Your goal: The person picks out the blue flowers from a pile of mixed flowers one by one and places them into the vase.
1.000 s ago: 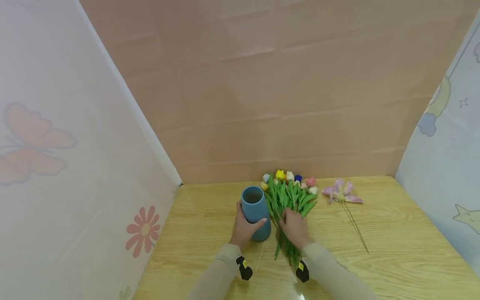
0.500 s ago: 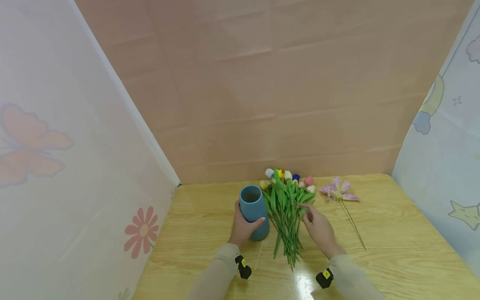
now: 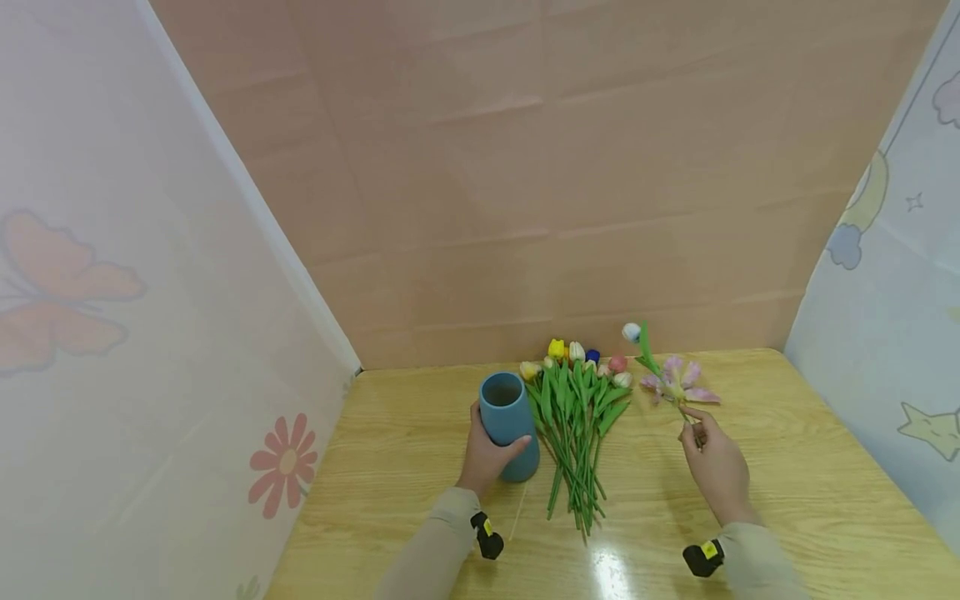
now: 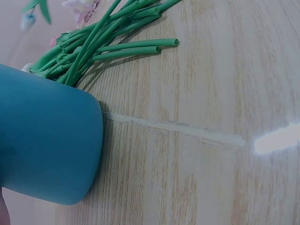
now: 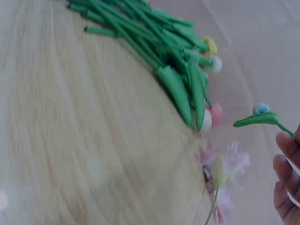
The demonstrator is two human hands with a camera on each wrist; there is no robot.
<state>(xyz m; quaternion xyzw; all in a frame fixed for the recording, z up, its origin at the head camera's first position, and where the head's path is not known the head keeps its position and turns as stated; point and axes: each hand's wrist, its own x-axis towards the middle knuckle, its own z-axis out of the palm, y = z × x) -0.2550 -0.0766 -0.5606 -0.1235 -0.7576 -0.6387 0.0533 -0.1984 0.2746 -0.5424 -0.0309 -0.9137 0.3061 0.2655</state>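
Observation:
My left hand (image 3: 486,457) grips the side of a blue vase (image 3: 513,433), which stands upright with its mouth uncovered. In the left wrist view the lower part of the vase (image 4: 49,136) fills the left side. My right hand (image 3: 718,467) pinches the green stem of a pale blue tulip (image 3: 632,332), raised off the table at the right. The same tulip (image 5: 261,108) shows at the fingertips in the right wrist view. Between the hands lies a bunch of artificial tulips (image 3: 573,425), their mixed-colour heads toward the wall and stems toward me.
A pink-purple flower (image 3: 697,395) with thin stems lies on the wooden table (image 3: 405,500), partly behind my right hand. A brown backdrop (image 3: 480,208) closes off the back. Printed cloth panels (image 3: 150,333) stand at both sides.
My right hand has drawn the pale blue tulip out of the bunch and carried it to the right, over the pink-purple flower. The left hand and vase stay in place.

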